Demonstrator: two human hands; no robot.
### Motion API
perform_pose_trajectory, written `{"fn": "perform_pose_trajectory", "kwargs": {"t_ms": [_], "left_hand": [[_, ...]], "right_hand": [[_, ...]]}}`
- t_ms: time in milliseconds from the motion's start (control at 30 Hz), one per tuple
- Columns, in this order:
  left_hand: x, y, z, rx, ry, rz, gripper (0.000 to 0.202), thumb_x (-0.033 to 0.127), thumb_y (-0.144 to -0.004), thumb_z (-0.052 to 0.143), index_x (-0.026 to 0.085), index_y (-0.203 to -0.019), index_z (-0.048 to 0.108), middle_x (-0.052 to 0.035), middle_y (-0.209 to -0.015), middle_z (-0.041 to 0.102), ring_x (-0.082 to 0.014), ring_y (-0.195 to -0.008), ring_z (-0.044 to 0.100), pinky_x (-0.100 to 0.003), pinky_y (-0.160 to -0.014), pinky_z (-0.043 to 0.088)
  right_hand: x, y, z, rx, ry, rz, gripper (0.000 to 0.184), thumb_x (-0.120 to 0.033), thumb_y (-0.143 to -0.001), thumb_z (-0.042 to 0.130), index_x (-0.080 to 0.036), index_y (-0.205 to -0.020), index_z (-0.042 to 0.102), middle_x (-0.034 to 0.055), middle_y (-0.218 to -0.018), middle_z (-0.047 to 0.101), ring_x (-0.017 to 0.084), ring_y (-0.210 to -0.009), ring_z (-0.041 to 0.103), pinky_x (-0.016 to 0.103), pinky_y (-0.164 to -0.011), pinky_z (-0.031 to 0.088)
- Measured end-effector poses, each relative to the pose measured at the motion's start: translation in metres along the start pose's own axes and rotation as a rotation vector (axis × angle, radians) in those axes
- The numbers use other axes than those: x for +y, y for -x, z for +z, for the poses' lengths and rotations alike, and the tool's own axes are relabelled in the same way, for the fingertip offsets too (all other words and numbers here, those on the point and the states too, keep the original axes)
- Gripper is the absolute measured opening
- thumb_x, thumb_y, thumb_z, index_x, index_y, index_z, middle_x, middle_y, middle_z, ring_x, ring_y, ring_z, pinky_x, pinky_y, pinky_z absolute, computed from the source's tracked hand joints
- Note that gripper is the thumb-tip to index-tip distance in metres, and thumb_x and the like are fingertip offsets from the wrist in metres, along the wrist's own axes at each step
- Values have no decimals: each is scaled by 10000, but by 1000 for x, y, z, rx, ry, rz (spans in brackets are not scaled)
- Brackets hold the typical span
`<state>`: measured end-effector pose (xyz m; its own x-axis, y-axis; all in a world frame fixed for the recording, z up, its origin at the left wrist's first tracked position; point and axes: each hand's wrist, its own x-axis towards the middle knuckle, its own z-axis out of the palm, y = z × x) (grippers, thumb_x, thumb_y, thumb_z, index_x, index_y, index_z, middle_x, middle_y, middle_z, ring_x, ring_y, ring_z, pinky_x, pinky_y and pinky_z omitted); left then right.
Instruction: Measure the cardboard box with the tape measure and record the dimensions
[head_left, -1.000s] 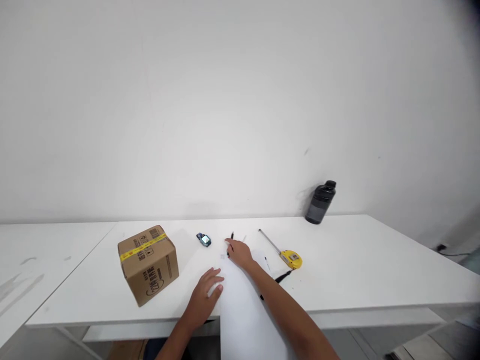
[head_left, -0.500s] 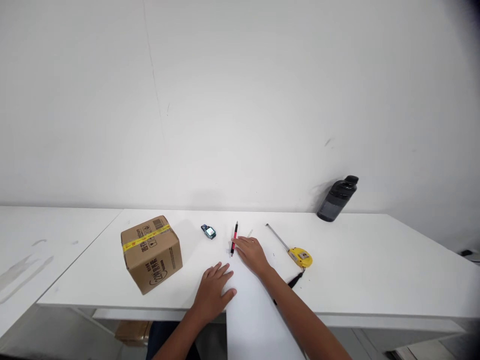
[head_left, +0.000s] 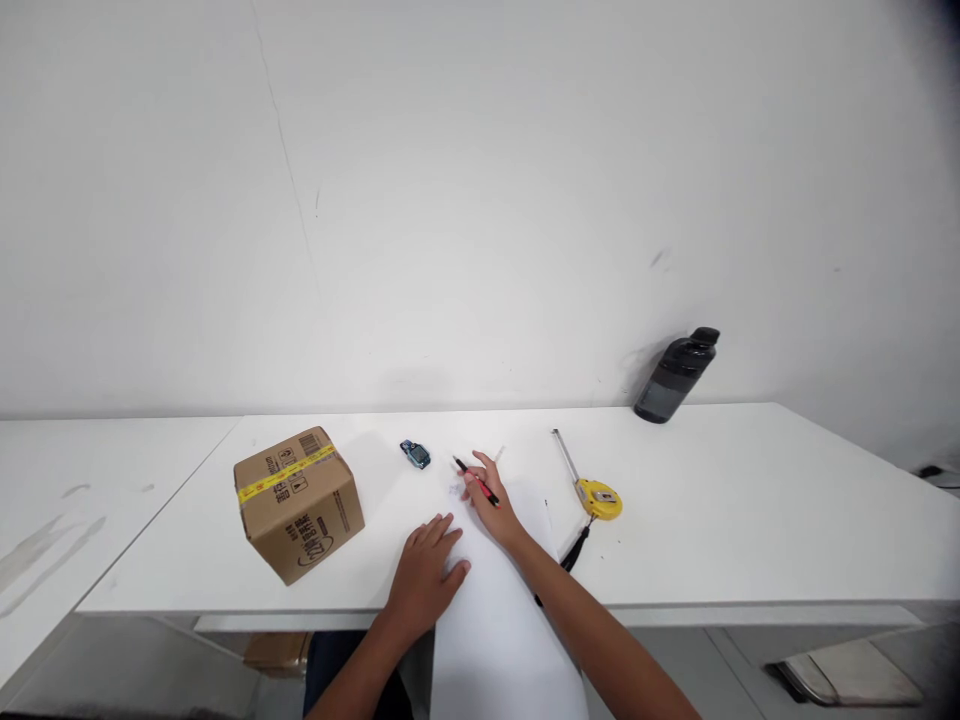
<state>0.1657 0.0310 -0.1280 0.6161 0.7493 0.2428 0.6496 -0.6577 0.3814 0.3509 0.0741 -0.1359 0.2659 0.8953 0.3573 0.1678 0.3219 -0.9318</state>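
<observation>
My right hand (head_left: 489, 500) is closed on a red and black pen (head_left: 480, 484), which slants with its dark end up and to the left. Under that hand lies a white sheet of paper (head_left: 502, 640) that hangs over the table's front edge, with faint marks near its top. My left hand (head_left: 427, 570) rests flat with fingers apart along the sheet's left side. A blue watch (head_left: 415, 454) lies just beyond, left of the pen. To the right is a yellow tape measure (head_left: 599, 498) with a short length of blade out and a black strap.
A taped cardboard box (head_left: 300, 505) stands on the white table (head_left: 712, 520) at left. Against the wall at the back right leans a dark bottle (head_left: 676, 375). Another cardboard box (head_left: 277, 652) is below the table.
The pen has swung from nearly upright in view to a leftward slant, now gripped among my right fingers. The tape measure's blade has turned more upright. My left hand stays nearly in place.
</observation>
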Motion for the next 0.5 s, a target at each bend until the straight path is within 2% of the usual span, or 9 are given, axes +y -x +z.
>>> {"fn": "perform_pose_trajectory", "kwargs": {"t_ms": [67,100,200,300,367,500], "left_hand": [[0,0,1,8,-3,4,406,351,-913,529,259,-1307,567,-45,-1474,481,-248,-1378,420,-467,-1129,360],[0,0,1,9,-4,5,408,348,-914,525,256,-1309,565,-47,-1474,481,-248,-1377,420,-466,-1129,359],[0,0,0,3,-4,6,417,348,-920,511,250,-1322,557,-53,-1480,473,-252,-1379,417,-469,-1132,353],[1,0,0,-8,7,4,423,359,-925,500,250,-1331,548,-54,-1484,467,-249,-1382,412,-469,-1137,345],[1,0,-1,-9,13,2,421,354,-922,505,253,-1328,549,-52,-1482,470,-246,-1384,410,-467,-1139,341],[3,0,-2,-25,6,-8,420,342,-918,509,241,-1324,551,-53,-1486,467,-248,-1391,398,-466,-1140,336]], "right_hand": [[-2,-3,-1,-77,-103,101,438,-501,-894,519,-243,-1248,519,88,-1131,650,163,-711,646,325,-650,517],[-3,-5,-2,-102,-111,125,418,-502,-873,549,-237,-1195,565,89,-1138,653,169,-722,648,331,-663,523],[-6,-5,-4,-120,9,138,276,-433,-804,630,-219,-976,656,52,-950,696,188,-752,638,329,-704,520],[-7,-4,-3,-103,164,156,175,-381,-790,595,-213,-788,645,27,-771,678,198,-738,623,322,-696,500],[-5,-3,-3,-95,201,162,176,-373,-790,565,-215,-727,611,17,-709,654,195,-701,607,322,-679,487],[-4,-4,-1,-104,220,168,160,-357,-790,544,-218,-727,594,0,-676,630,179,-655,576,305,-645,465]]}}
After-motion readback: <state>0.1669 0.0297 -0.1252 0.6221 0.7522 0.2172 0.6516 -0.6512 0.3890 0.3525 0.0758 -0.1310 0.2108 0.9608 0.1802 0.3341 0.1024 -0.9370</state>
